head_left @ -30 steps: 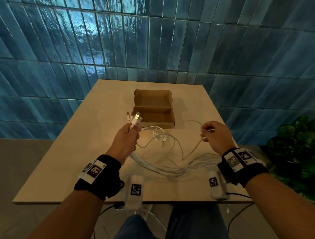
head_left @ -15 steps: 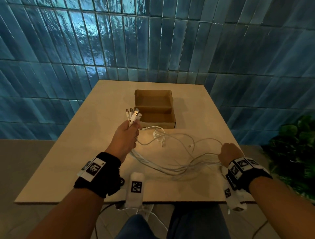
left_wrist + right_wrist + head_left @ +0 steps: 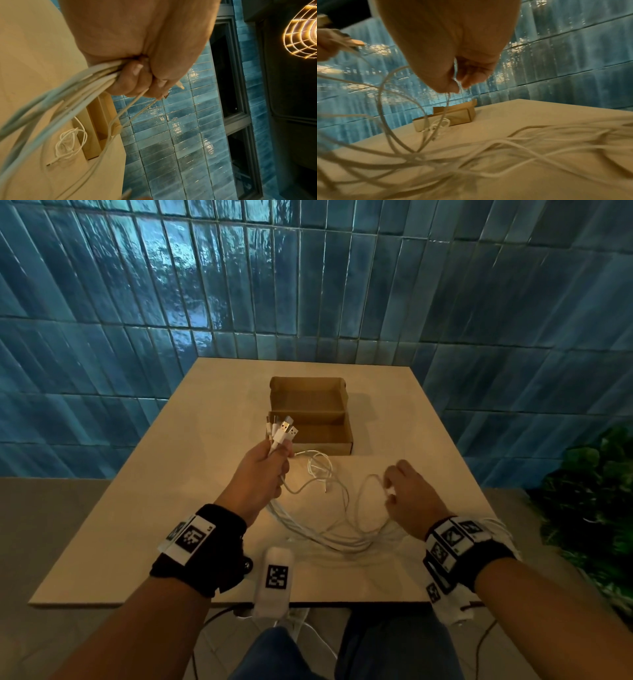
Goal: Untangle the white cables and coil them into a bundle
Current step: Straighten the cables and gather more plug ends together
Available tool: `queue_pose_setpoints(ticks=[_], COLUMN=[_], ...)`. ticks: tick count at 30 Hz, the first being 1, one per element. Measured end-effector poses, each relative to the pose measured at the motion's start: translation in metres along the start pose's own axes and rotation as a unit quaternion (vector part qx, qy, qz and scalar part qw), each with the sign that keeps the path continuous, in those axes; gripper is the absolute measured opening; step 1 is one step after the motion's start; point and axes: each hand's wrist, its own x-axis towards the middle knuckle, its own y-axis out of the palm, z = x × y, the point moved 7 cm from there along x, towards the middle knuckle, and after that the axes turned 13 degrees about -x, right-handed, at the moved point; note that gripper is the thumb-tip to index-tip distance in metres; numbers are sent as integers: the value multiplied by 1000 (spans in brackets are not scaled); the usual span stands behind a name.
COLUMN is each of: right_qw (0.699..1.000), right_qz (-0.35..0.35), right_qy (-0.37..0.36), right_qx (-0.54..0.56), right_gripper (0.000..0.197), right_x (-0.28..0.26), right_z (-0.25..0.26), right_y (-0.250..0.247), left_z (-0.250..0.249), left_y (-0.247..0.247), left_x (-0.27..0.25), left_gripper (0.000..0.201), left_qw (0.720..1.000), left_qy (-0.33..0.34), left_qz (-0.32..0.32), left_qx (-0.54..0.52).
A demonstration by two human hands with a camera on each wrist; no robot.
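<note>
L hand (image 3: pixel 263 470) gripped white cables (image 3: pixel 318 537) w/ plugs up, just in front of cardboard box (image 3: pixel 310 419); R hand (image 3: pixel 409 498) pinched one strand, further front-right of box.

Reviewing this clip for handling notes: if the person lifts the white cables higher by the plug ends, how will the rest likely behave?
Probably floppy: below the left hand the white cables sag in loose curves onto the table. Likely to drag and snag, since a small knotted loop lies by the cardboard box. Seemingly light: the right hand lifts one strand with a fingertip pinch.
</note>
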Motion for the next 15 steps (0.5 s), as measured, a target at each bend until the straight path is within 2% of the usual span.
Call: queue_pose_setpoints(ticks=[2,6,9,12,15], right_qw=[995,980,982,986,982], right_qz=[-41,-61,2,76,106], right_qy=[-59,-130,-162,-138,-123], right_qx=[65,138,94,64,98], right_gripper=[24,32,32,23,40], right_x=[0,4,15,22,20], right_z=[27,63,77,70,60], right_y=[-9,-18,-8,10,18], left_z=[0,0,0,-3,-5], left_y=[1,3,5,4,3], left_x=[0,-2,-4,-4,-3], left_gripper=[24,25,25,25,24], left_qw=[1000,1000,1000,1000,1000], left_qy=[-3,-5,-3,3,8], left_qz=[1,8,10,12,10], left_qx=[0,-4,-9,-16,-25])
